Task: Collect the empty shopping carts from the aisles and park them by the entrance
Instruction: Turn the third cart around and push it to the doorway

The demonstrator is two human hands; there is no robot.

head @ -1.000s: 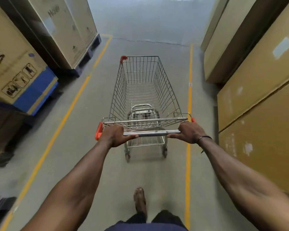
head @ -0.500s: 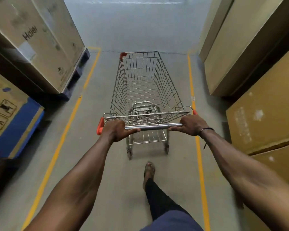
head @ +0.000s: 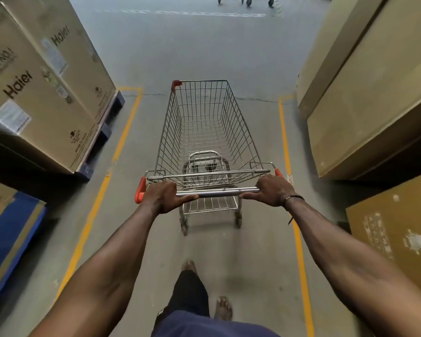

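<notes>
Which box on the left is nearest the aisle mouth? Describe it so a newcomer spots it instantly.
Start at the shopping cart in the yellow-lined aisle and look left past the yellow line. Tall cardboard boxes stand there on a blue pallet. The one you want is the far Haier box: unlike the nearer one, it sits beside the line's corner.

far carts (head: 247, 0) cut off (top edge)

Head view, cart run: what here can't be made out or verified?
- Front wheels of the shopping cart: hidden under its basket.
- Objects at the far top: cut by the frame edge, too small to identify.
- Left hand and right hand fingers: wrapped under the handle bar.
- Box labels: too blurred to read.
</notes>
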